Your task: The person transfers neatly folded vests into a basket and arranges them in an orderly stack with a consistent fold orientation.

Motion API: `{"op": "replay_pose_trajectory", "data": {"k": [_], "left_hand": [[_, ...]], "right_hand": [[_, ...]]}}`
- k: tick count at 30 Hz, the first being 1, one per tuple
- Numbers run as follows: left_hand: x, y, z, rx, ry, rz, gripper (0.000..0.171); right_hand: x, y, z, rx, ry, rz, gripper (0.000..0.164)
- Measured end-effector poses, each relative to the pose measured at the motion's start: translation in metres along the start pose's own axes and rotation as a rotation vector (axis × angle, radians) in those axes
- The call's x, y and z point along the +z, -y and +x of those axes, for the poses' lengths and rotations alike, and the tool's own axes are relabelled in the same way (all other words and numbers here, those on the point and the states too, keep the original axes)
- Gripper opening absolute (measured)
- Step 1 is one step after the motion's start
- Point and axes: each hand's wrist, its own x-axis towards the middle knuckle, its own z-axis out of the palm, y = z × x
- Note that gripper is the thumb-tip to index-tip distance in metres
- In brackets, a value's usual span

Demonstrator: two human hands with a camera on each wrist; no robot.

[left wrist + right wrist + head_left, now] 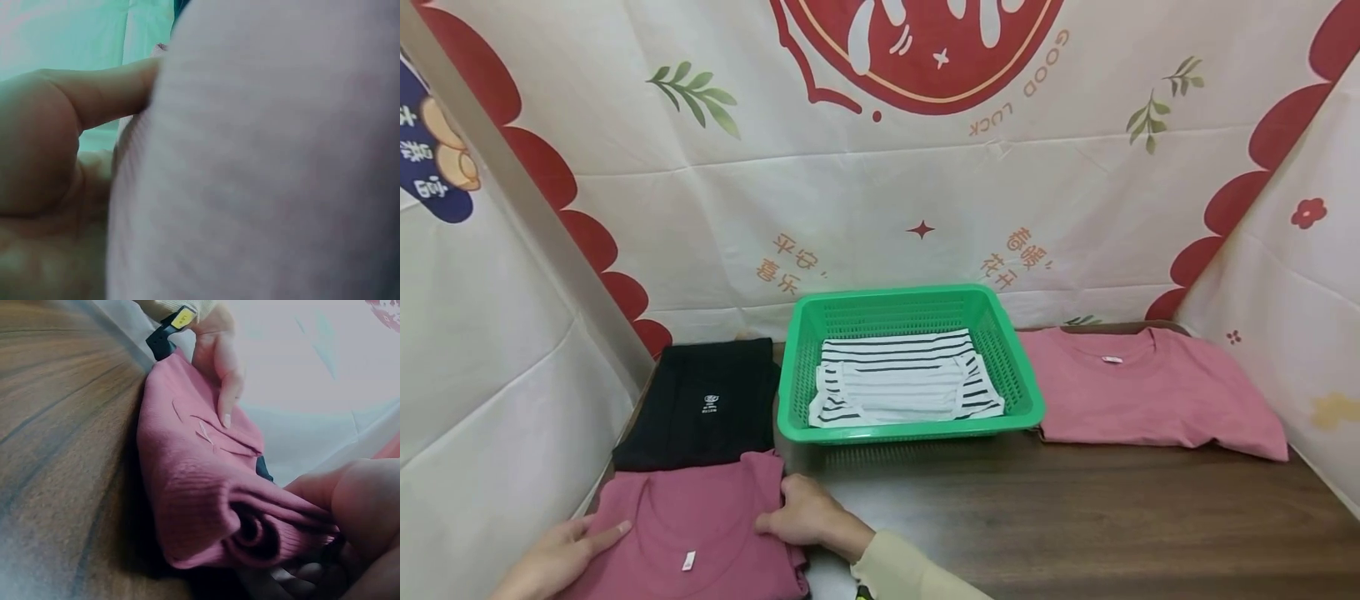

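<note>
A folded dark pink shirt (700, 517) with a small white neck label lies at the lower left in the head view. My left hand (561, 554) grips its left side, thumb on top. On the opposite side, my right hand (808, 510) holds the edge near the shoulder, with thumb above and the other fingers underneath. The right wrist view shows the shirt's (187, 506) rolled, layered end beside my right hand (369, 512). Pale, blurred fabric (262, 162) fills most of the left wrist view, partly hiding my left hand (44, 137).
Just behind the shirt lies a folded black garment (700, 408). A green basket (910, 432) at the back centre holds a folded striped garment (898, 387). Another pink shirt (1142, 400) lies at the right on the wooden table (1075, 517). Printed cloth (880, 217) hangs around the table.
</note>
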Motion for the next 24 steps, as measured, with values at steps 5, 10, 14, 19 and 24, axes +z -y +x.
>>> {"op": "replay_pose_trajectory", "data": {"k": [5, 10, 14, 19, 24], "left_hand": [[0.0016, -0.0009, 0.0013, 0.007, 0.004, 0.062, 0.087], [0.0037, -0.0012, 0.0003, 0.010, 0.000, 0.087, 0.088], [0.0034, -0.0016, -0.0004, 0.001, -0.009, 0.095, 0.090], [0.0031, -0.0017, -0.0009, 0.032, -0.025, 0.134, 0.087], [0.0046, -0.0017, -0.0026, 0.017, -0.032, 0.136, 0.088]], "right_hand": [[0.0013, 0.0005, -0.0010, -0.004, -0.023, 0.004, 0.018], [0.0032, -0.0005, -0.0024, -0.005, -0.030, 0.018, 0.022], [0.0043, -0.0006, -0.0027, 0.005, -0.031, 0.029, 0.022], [0.0050, -0.0001, -0.0033, 0.038, -0.026, 0.029, 0.014], [0.0054, 0.0011, -0.0046, 0.073, -0.018, 0.043, 0.013]]}}
